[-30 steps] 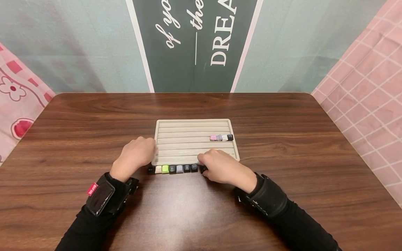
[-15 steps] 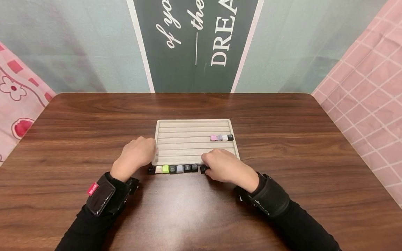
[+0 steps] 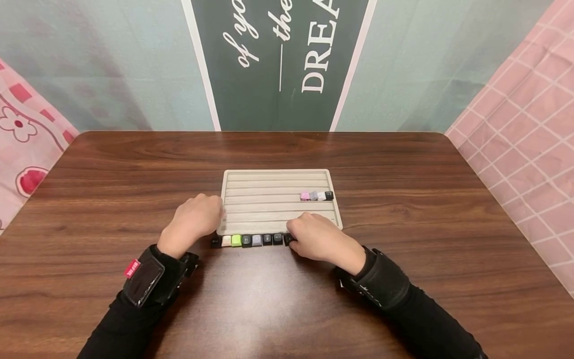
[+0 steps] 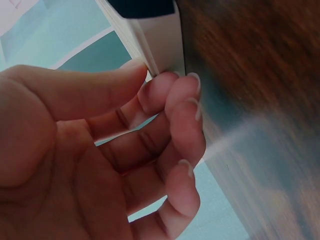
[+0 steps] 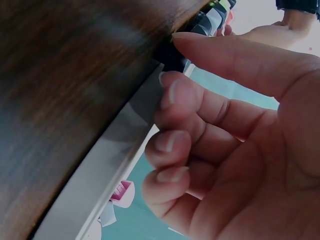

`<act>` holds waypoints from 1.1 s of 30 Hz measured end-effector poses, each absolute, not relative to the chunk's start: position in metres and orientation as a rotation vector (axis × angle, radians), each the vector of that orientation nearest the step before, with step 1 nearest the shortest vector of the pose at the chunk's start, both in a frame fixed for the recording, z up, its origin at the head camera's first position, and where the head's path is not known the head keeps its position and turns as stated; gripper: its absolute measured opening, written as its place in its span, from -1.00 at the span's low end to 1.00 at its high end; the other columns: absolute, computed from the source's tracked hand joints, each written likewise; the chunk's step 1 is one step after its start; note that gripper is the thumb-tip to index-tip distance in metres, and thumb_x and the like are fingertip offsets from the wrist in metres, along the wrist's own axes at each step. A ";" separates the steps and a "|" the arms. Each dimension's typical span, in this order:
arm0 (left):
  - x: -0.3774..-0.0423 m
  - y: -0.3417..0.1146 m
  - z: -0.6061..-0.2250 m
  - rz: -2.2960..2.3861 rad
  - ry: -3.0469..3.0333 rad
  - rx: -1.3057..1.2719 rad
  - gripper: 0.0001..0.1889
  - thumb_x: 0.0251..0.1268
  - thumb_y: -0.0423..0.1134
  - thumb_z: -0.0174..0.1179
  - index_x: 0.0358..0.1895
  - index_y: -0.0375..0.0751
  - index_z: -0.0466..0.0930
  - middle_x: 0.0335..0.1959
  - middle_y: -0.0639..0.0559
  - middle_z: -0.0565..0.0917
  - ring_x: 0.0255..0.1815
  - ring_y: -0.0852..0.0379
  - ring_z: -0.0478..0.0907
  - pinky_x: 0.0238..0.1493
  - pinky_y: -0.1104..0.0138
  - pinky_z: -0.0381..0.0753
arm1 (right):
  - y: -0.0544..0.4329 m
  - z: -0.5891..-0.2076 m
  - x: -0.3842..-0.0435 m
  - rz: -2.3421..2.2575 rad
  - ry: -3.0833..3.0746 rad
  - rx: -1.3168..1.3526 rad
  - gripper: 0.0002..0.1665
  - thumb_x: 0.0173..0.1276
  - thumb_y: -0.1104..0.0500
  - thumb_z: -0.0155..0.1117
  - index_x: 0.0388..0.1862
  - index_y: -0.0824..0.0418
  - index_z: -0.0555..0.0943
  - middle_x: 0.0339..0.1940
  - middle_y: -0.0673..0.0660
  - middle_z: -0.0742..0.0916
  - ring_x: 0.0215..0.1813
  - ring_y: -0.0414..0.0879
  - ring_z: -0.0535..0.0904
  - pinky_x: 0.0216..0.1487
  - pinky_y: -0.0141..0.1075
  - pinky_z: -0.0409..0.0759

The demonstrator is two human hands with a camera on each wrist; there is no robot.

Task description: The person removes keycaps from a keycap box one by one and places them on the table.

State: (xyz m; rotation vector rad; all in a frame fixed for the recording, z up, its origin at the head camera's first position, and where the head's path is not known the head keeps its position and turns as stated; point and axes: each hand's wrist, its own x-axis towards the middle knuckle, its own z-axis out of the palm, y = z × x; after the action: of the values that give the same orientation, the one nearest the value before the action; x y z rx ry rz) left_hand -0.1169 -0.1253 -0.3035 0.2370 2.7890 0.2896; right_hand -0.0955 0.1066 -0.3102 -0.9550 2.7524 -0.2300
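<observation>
A light beige ridged tray (image 3: 264, 190) lies on the table. My left hand (image 3: 196, 217) pinches its left edge; the left wrist view shows thumb and index fingertip at the tray corner (image 4: 165, 45). Along the tray's front edge runs a row of keycaps, with a black one at the left end, then a cream keycap (image 3: 226, 241), a lime green keycap (image 3: 236, 241) and several dark or grey ones. At the row's right end my right hand (image 3: 320, 237) pinches a black keycap (image 3: 288, 240) between thumb and index finger, partly hidden by them in the right wrist view.
On the tray's right side sit a pink keycap (image 3: 305, 196), a grey keycap (image 3: 313, 196), a white keycap (image 3: 321, 196) and a black keycap (image 3: 329, 195) in one groove. The brown wooden table (image 3: 403, 199) ends at a curtain (image 3: 152, 70) behind.
My right hand shifts slightly right, then back left with the black keycap, which now stands closer to the row. My left hand stays at the tray's edge.
</observation>
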 end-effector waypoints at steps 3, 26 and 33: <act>-0.117 -0.125 -0.303 0.289 2.787 0.237 -0.76 0.22 -0.32 -0.01 -0.63 -0.17 0.37 -0.54 -0.10 0.49 -0.52 -0.02 0.43 -0.51 0.10 0.41 | 0.106 -0.311 -0.095 -0.224 2.758 -0.944 -0.79 0.07 0.21 0.32 -0.64 0.16 0.47 -0.70 -0.03 0.51 -0.57 -0.15 0.44 -0.54 -0.21 0.43; -0.118 -0.126 -0.303 0.283 2.785 0.245 -0.76 0.23 -0.31 -0.01 -0.62 -0.18 0.38 -0.53 -0.11 0.50 -0.51 -0.04 0.45 -0.51 0.09 0.42 | 0.105 -0.314 -0.096 -0.245 2.764 -0.932 -0.74 0.10 0.19 0.31 -0.68 0.14 0.45 -0.72 -0.05 0.47 -0.60 -0.17 0.39 -0.59 -0.26 0.38; -0.118 -0.126 -0.303 0.286 2.787 0.243 -0.77 0.21 -0.33 -0.02 -0.61 -0.18 0.40 -0.52 -0.13 0.52 -0.51 -0.04 0.46 -0.51 0.08 0.42 | 0.104 -0.314 -0.096 -0.239 2.776 -0.937 -0.75 0.09 0.20 0.31 -0.68 0.14 0.45 -0.72 -0.04 0.47 -0.59 -0.16 0.42 -0.56 -0.23 0.40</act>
State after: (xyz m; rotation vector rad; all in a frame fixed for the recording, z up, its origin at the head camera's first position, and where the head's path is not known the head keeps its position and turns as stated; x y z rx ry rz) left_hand -0.1183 -0.1258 -0.3026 0.2429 2.7873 0.2860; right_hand -0.0956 0.1043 -0.3138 -0.9372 2.7755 -0.2395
